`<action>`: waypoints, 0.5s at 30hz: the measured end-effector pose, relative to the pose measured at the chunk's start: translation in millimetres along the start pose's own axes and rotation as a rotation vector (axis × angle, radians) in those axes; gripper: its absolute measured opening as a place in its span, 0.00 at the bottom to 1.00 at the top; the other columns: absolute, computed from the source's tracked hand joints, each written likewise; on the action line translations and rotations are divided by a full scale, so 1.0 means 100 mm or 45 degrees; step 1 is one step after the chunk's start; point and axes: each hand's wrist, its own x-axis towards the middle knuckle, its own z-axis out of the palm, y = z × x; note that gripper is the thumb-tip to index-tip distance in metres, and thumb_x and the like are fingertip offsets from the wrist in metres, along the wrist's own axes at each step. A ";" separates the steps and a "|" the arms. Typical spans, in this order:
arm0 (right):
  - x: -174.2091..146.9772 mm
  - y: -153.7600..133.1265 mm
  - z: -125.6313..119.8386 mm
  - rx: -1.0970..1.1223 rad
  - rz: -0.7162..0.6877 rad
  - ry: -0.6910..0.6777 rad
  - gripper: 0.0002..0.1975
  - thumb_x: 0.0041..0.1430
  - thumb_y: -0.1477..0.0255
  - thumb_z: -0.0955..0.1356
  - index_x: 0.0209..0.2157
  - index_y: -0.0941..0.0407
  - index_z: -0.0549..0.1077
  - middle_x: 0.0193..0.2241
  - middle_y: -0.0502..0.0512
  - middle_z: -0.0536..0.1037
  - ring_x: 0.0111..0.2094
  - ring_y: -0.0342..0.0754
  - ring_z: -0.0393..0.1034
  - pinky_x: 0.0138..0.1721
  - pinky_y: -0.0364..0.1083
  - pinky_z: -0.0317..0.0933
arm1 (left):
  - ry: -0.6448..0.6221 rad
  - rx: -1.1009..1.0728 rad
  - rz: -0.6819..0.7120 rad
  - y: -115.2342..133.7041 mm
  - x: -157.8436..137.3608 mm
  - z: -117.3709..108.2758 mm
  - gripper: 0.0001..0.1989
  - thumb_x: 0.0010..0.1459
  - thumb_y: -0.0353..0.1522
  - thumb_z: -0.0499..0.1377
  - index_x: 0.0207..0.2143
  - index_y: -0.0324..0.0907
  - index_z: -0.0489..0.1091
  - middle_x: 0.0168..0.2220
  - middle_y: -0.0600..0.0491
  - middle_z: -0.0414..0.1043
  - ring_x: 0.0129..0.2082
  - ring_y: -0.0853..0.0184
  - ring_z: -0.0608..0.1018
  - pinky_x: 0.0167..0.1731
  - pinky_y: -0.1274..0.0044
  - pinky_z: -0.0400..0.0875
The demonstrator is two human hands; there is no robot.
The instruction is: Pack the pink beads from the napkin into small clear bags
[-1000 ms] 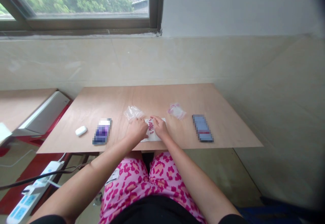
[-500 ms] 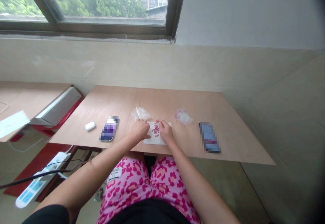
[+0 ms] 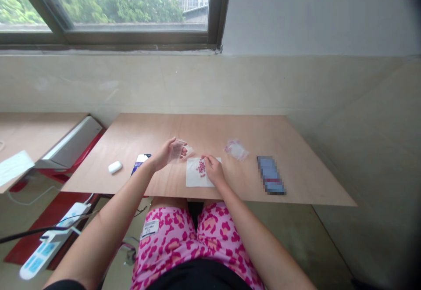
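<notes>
My left hand (image 3: 165,153) is raised over the table beside a clear plastic bag (image 3: 188,149). Its thumb is up and its curved fingers are apart, partly smeared. The bag overlaps the palm in view, and I cannot tell whether they touch. A white sheet (image 3: 193,180) lies flat near the table's front edge with a cluster of small reddish-pink beads (image 3: 201,168) on it. My right hand (image 3: 213,169) rests on the sheet's right side, thumb and fingers pinched together at the beads' upper edge. Whatever is in that pinch is too small to name.
A second clear bag with pinkish marks (image 3: 237,149) lies behind to the right. Phones lie at left (image 3: 140,162) and right (image 3: 271,175), with a white earbud case (image 3: 115,167) farther left. Below the wooden table (image 3: 315,189) hangs a power strip (image 3: 52,244).
My left hand has left the sheet's left side and moved up and left to the clear bag, its fingers spreading. My right hand stays pinched by the beads. The view shifts slightly.
</notes>
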 end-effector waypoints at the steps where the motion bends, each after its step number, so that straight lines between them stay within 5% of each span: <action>1: 0.00 0.00 0.00 0.000 -0.004 -0.001 0.16 0.69 0.65 0.61 0.44 0.54 0.79 0.42 0.57 0.82 0.46 0.52 0.76 0.51 0.49 0.67 | 0.016 0.015 0.010 0.01 0.00 -0.04 0.34 0.67 0.56 0.45 0.53 0.39 0.73 0.44 0.43 0.79 0.44 0.57 0.80 0.47 0.66 0.73; 9: -0.01 -0.02 0.00 0.004 0.041 -0.007 0.16 0.69 0.64 0.61 0.43 0.54 0.79 0.42 0.57 0.82 0.44 0.52 0.77 0.50 0.49 0.68 | 0.368 0.836 0.265 0.14 -0.01 -0.40 0.29 0.64 0.51 0.58 0.56 0.39 0.70 0.53 0.42 0.76 0.54 0.55 0.77 0.55 0.64 0.69; 15: 0.00 0.03 0.01 0.025 0.020 -0.014 0.16 0.68 0.64 0.61 0.43 0.55 0.78 0.42 0.58 0.82 0.45 0.53 0.77 0.49 0.50 0.68 | 0.307 1.619 0.414 0.08 -0.03 -0.53 0.28 0.58 0.44 0.66 0.58 0.44 0.71 0.63 0.43 0.65 0.63 0.51 0.68 0.63 0.60 0.62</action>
